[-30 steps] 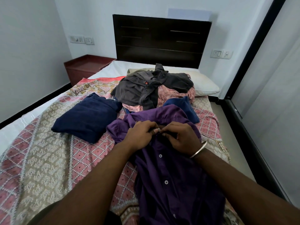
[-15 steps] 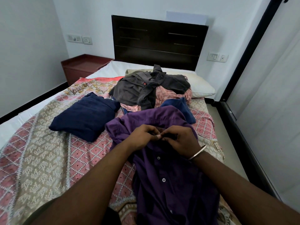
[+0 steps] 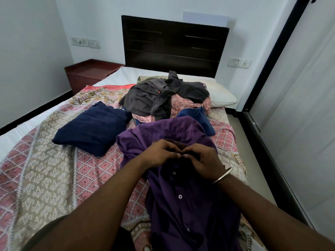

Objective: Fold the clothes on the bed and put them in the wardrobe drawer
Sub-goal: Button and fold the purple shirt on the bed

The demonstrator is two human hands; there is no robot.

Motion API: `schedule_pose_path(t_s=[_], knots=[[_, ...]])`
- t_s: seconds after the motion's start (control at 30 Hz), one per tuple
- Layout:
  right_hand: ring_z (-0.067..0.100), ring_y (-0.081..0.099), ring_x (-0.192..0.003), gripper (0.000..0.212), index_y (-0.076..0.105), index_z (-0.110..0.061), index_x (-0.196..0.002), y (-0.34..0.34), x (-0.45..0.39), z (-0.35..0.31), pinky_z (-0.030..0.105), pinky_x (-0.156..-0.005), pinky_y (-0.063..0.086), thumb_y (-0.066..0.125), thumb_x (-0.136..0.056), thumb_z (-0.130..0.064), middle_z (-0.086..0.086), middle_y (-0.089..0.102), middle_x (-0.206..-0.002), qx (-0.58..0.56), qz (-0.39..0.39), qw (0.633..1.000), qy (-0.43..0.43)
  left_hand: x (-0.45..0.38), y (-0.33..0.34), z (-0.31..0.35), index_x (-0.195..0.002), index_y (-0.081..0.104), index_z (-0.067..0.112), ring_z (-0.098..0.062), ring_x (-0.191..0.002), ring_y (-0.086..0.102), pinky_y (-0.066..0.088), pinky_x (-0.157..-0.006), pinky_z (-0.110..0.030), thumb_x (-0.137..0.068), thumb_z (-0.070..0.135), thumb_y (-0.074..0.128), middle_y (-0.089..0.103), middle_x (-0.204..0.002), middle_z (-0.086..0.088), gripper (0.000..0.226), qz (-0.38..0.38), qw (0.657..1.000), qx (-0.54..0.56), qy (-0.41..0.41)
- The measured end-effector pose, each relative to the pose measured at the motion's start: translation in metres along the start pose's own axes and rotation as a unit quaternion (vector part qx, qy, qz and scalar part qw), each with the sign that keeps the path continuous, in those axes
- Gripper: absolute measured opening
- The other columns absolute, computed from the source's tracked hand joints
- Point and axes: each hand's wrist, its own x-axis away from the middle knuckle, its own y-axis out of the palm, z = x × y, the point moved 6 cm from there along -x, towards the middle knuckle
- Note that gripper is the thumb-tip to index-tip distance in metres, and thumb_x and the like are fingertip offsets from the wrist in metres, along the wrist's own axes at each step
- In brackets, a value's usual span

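Observation:
A purple button shirt (image 3: 181, 205) lies front-up along the bed (image 3: 36, 178), collar toward the headboard. My left hand (image 3: 159, 153) and my right hand (image 3: 203, 160) meet at its upper placket just below the collar, fingertips pinching the fabric there. A folded navy garment (image 3: 92, 127) sits to the left. Behind the shirt is a loose pile: a dark grey shirt (image 3: 159, 98) on top, pink patterned cloth (image 3: 184, 105) under it, and a blue piece (image 3: 197, 116).
A dark headboard (image 3: 172, 44) and a white pillow (image 3: 221, 95) stand at the far end. A red-brown bedside table (image 3: 87, 73) is at the back left. White sliding wardrobe doors (image 3: 299, 124) line the right, across a narrow floor strip (image 3: 244, 142).
Both hands stay at the shirt's upper placket; the fingertips have shifted slightly. The camera has tilted a little.

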Motion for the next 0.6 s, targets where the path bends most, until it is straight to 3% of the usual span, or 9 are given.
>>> schedule_pose_path(t_s=[0.23,0.4,0.6], knots=[[0.003,0.061,-0.082,0.011,0.071,-0.009,-0.095,0.000,0.008,0.000,0.009,-0.077,0.043,0.065,-0.086,-0.011,-0.003,0.069,-0.090,0.008,-0.002,1.000,0.008,0.000,0.007,-0.005,-0.103,0.076,0.023,-0.008,-0.105,0.065,0.048,-0.104,-0.037,-0.090,0.020,0.070,0.072,-0.109,0.009,0.014,-0.030,0.999,0.003,-0.013],[0.002,0.055,-0.080,0.009,0.067,-0.005,-0.092,0.001,0.013,0.001,0.004,-0.076,0.038,0.062,-0.087,-0.010,0.001,0.066,-0.088,0.022,0.009,0.999,0.025,0.002,0.009,0.008,-0.094,0.075,0.012,-0.016,-0.096,0.069,0.053,-0.095,-0.032,-0.087,0.019,0.074,0.074,-0.102,-0.002,0.010,0.005,1.000,0.023,0.006],[0.002,0.048,-0.077,0.010,0.062,-0.004,-0.090,0.004,0.016,0.003,0.005,-0.074,0.035,0.055,-0.091,-0.011,-0.005,0.056,-0.085,0.017,-0.016,0.999,0.038,0.003,0.016,0.009,-0.104,0.072,0.014,-0.018,-0.101,0.067,0.049,-0.100,-0.046,-0.094,0.023,0.065,0.073,-0.104,-0.001,0.015,-0.016,1.000,-0.005,0.015]])
